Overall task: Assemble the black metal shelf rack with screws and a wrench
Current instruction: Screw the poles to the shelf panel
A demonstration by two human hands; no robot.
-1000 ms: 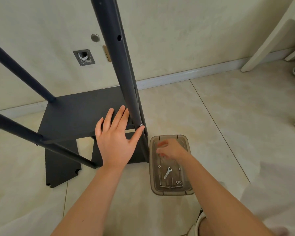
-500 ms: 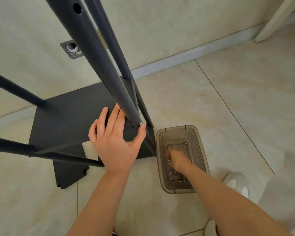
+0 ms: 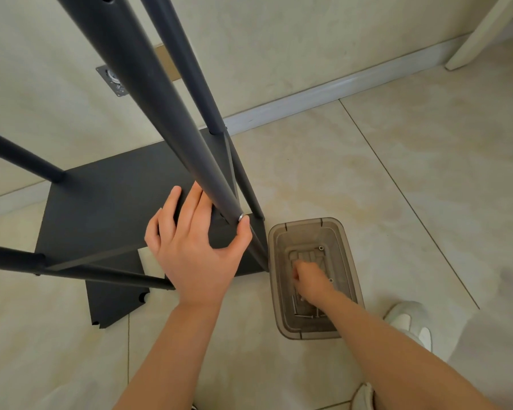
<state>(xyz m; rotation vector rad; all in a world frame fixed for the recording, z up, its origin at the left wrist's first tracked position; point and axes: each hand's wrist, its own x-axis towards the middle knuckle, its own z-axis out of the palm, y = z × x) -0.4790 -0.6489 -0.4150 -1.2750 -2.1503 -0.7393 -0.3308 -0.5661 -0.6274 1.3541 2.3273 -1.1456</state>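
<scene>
The black rack stands on the tiled floor, its shelf panel (image 3: 110,196) joined to several round poles. My left hand (image 3: 190,250) lies with straight fingers on the panel beside the nearest pole (image 3: 160,99). Its thumb tip touches a silver screw head (image 3: 241,216) at the pole's joint. My right hand (image 3: 310,281) reaches down into a clear plastic box (image 3: 350,261) with its fingers curled at the bottom. What those fingers hold is hidden. A loose screw (image 3: 321,248) lies in the box. The wrench is out of sight under the hand.
A loose black panel (image 3: 113,300) lies flat on the floor under the rack. The wall and baseboard (image 3: 338,87) run close behind it. A white furniture leg (image 3: 480,28) leans at the top right. My white shoe (image 3: 409,321) is right of the box.
My right hand has gone from the box's rim down to its bottom, covering the spot where the wrench lay. The view has tilted downward. My left hand stays on the panel.
</scene>
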